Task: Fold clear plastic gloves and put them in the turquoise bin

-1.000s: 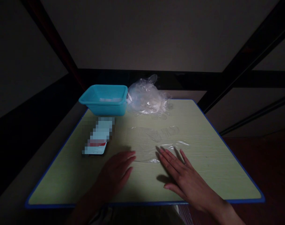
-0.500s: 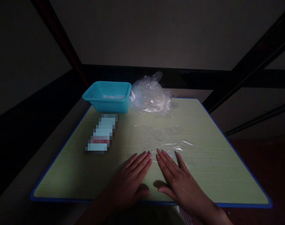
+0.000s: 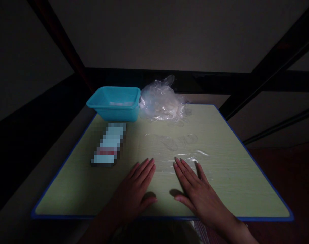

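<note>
A thin, clear plastic film with finger-like outlines, resembling a disposable glove, lies flat on the table in front of my hands. My left hand is palm down with fingers stretched forward, its tips by the film's near left edge. On the other side my right hand also lies flat, fingers extended, its fingertips at the film's near right part. A gap separates the two hands, and neither is closed on anything. Whether the fingertips press on the film or on bare tabletop is hard to tell.
The pale yellow-green table has a blue rim. At the back left stands a blue plastic basin with something white inside. Beside it sits a crumpled clear plastic bag. A blurred-out, phone-like object lies at left.
My hands have moved apart, the left one to the left and the right one slightly to the right. The gap between them is wider. The view has shifted slightly.
</note>
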`<act>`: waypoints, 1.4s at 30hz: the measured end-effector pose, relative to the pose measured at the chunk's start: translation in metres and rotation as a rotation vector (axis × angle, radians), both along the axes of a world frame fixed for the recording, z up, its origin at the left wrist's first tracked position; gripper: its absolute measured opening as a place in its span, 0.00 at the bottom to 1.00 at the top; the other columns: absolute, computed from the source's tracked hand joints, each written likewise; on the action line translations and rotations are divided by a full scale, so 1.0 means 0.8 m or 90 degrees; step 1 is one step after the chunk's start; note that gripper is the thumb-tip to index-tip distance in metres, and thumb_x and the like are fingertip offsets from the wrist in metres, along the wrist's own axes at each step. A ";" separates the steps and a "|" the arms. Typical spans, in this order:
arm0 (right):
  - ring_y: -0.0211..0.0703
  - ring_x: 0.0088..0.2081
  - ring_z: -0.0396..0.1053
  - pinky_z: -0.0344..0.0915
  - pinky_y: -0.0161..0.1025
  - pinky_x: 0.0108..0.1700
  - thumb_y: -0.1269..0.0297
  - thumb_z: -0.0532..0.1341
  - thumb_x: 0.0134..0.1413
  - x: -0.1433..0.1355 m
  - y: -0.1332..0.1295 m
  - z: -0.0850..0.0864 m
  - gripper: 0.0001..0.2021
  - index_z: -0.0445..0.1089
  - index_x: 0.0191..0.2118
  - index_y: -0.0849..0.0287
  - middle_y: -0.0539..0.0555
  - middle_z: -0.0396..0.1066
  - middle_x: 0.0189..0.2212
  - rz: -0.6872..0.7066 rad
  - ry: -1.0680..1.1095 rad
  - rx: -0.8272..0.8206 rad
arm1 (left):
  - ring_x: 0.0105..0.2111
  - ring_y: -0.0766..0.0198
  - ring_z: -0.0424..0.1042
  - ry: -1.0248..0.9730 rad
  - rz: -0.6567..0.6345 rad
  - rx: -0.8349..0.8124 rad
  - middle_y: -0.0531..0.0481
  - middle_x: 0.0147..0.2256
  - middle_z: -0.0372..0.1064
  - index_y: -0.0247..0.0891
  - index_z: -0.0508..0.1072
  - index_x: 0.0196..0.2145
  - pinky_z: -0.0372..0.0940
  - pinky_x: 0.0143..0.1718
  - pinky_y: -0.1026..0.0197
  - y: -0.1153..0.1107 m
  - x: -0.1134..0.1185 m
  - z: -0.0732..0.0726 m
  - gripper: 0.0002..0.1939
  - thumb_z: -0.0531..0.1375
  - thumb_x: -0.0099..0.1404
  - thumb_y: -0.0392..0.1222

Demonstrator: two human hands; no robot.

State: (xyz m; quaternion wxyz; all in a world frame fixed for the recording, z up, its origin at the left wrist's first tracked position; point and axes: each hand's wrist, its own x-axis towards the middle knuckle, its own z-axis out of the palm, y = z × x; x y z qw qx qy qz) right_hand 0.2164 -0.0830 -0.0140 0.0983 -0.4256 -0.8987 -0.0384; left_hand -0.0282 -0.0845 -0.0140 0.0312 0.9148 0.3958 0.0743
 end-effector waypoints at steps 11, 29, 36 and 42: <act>0.53 0.61 0.50 0.43 0.60 0.60 0.51 0.44 0.63 0.045 0.003 0.008 0.33 0.27 0.65 0.59 0.61 0.50 0.62 -0.016 0.018 -0.035 | 0.62 0.49 0.46 -0.016 0.060 0.023 0.35 0.63 0.44 0.32 0.34 0.64 0.53 0.56 0.47 -0.001 -0.040 -0.004 0.36 0.48 0.68 0.49; 0.53 0.53 0.64 0.46 0.63 0.58 0.54 0.43 0.64 0.083 0.019 0.028 0.29 0.31 0.65 0.52 0.59 0.65 0.54 -0.036 0.024 -0.045 | 0.60 0.52 0.52 -0.064 0.021 -0.003 0.36 0.59 0.53 0.35 0.37 0.63 0.53 0.57 0.46 0.033 -0.024 0.021 0.32 0.48 0.69 0.48; 0.54 0.53 0.64 0.45 0.65 0.58 0.51 0.43 0.63 0.101 0.070 0.024 0.26 0.46 0.63 0.55 0.60 0.66 0.53 -0.070 -0.003 -0.046 | 0.58 0.49 0.55 -0.059 -0.059 -0.006 0.36 0.56 0.59 0.32 0.42 0.63 0.50 0.58 0.44 -0.005 0.013 0.029 0.35 0.51 0.67 0.52; 0.52 0.56 0.60 0.47 0.63 0.58 0.54 0.44 0.63 0.092 0.083 0.033 0.25 0.50 0.62 0.57 0.59 0.63 0.55 -0.020 -0.002 -0.047 | 0.59 0.51 0.55 -0.028 -0.120 -0.003 0.38 0.58 0.57 0.29 0.57 0.57 0.52 0.57 0.48 -0.011 0.031 0.026 0.31 0.47 0.67 0.57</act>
